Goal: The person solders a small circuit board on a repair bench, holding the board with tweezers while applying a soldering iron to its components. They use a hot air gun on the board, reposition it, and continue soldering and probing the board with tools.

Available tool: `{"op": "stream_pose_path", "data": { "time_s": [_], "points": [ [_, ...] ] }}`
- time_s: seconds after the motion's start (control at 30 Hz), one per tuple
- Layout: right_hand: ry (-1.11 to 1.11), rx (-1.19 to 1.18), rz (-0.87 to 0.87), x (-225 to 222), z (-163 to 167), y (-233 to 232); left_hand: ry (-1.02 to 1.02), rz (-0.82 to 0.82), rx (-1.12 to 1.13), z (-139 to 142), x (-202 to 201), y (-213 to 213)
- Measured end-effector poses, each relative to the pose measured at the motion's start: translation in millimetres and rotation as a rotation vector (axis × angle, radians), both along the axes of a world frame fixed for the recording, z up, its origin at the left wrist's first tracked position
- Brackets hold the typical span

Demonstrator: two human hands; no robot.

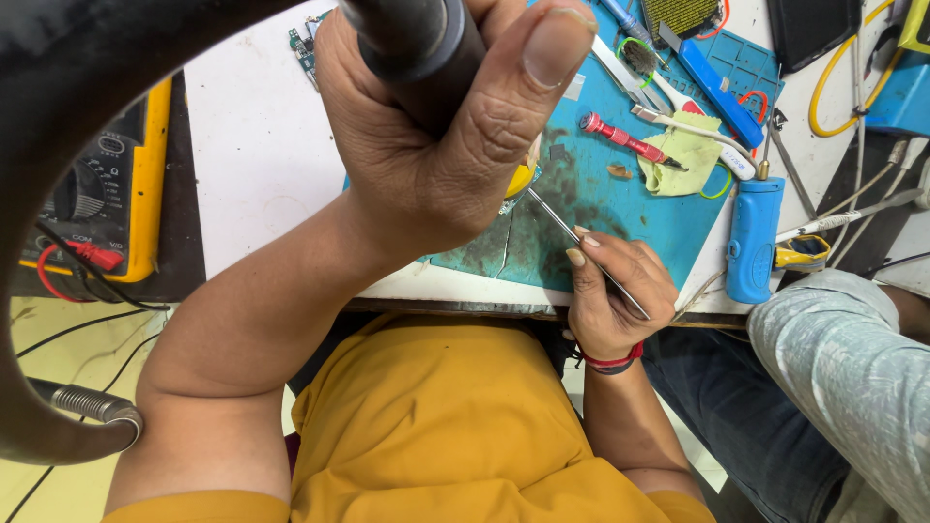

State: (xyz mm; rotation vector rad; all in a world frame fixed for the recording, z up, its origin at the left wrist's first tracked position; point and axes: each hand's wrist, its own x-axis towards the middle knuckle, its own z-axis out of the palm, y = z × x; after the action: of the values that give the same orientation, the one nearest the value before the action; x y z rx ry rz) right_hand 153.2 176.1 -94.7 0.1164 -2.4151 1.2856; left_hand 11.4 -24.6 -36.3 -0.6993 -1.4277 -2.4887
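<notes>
My left hand (pixel 436 145) is raised close to the camera, gripping a thick black handle (pixel 412 44) whose black hose (pixel 58 116) loops round to the left. It hides much of the blue work mat (pixel 620 208). My right hand (pixel 615 291) rests at the table's near edge and holds thin metal tweezers (pixel 567 228), their tip pointing up-left toward a small yellow part (pixel 523 179) half hidden under my left hand.
A yellow multimeter (pixel 107 194) with red leads lies at the left. On the mat lie a red-handled screwdriver (pixel 625 140), a yellow-green cloth (pixel 683 155), brushes and a blue tool (pixel 754 237). Cables trail at the right. Another person's sleeve (pixel 843 358) is at lower right.
</notes>
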Motion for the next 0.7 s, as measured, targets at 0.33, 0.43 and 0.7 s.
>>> {"op": "stream_pose_path", "data": {
  "time_s": [0.33, 0.43, 0.7],
  "points": [
    [-0.001, 0.004, -0.004, 1.2, -0.1, 1.0, 0.012, 0.010, -0.008, -0.8, -1.1, 0.7],
    [0.003, -0.002, 0.000, 1.4, -0.8, 1.5, 0.012, 0.006, -0.007, -1.4, -1.4, 0.5],
    [-0.011, -0.001, 0.032, 3.0, 0.9, 2.0, -0.002, 0.013, -0.015, -1.9, 1.2, 1.1]
  ]
}}
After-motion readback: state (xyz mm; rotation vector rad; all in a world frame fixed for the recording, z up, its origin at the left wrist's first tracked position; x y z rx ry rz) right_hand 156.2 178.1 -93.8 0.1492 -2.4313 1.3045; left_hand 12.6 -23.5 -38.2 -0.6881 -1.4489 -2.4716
